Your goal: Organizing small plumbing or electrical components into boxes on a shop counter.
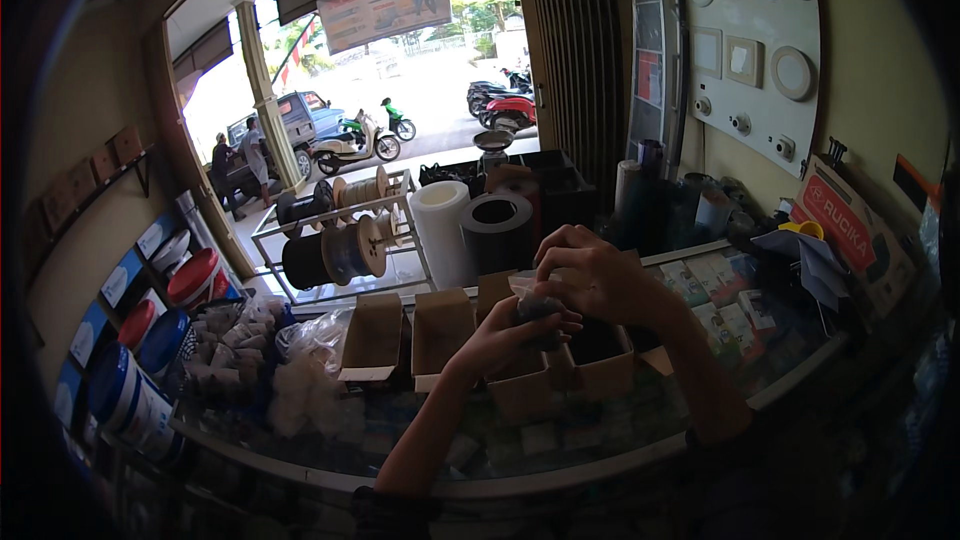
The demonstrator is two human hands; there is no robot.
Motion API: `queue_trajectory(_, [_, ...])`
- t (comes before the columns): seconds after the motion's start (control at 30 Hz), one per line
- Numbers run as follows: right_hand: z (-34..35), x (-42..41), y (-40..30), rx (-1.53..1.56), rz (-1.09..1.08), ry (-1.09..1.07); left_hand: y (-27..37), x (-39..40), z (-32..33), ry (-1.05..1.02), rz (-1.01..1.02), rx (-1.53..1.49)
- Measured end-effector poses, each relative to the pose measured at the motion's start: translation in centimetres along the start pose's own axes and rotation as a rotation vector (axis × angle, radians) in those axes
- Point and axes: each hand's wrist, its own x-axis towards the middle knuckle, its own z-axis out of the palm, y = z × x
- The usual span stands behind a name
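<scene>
My left hand is closed around the lower part of a small clear plastic bag with dark contents, which are too blurred to name. Above it, my right hand has its fingers bent at the bag's top edge; the exact finger contact is partly hidden. Both hands are over a row of open cardboard boxes, among them one at the left, a second, one under my left hand and one with a dark inside. The boxes stand on a glass display counter.
Left of the boxes lie loose clear plastic bags and a heap of small filled packets. Beyond the counter stand a rack of cable reels and large rolls. A red Rucika carton leans at the right.
</scene>
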Motion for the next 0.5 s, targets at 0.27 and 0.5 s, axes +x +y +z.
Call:
queue_trajectory(0.27, [-0.1,-0.7,-0.2,0.168,-0.017,-0.029,-0.1,-1.5,0.8,0.117,0.112,0.02])
queue_trajectory(0.5, [0.1,-2.3,-0.8,0.159,0.027,-0.04,1.3,-3.1,1.8,0.432,0.162,0.541])
